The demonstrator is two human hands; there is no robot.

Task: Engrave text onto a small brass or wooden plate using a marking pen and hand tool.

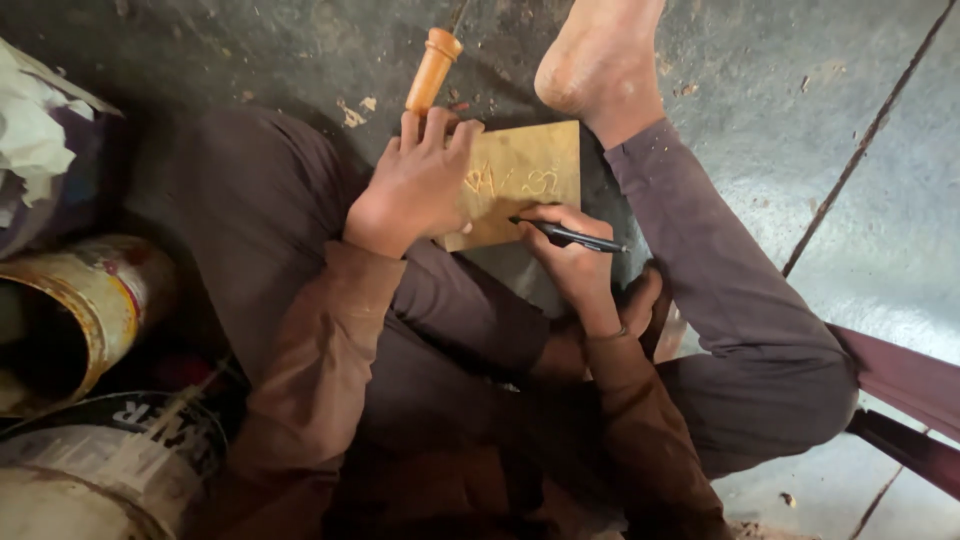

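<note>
Lower left of the frame: two worn metal cans (pixel 75 320), dented, one with a torn pale label carrying dark print. Centre: the left hand (pixel 415 185) lies flat, fingers spread, pinning a thin rectangular wooden board (pixel 525 165) (tan, smooth, bearing outlined marks) on the rough grey floor (pixel 780 120). Above it, a turned wooden tool handle (pixel 432 70), its far end probably cropped. Right of centre: the right hand (pixel 570 255) pinches a black pen (pixel 570 236), long axis near horizontal, tip pointing left onto the board.
</note>
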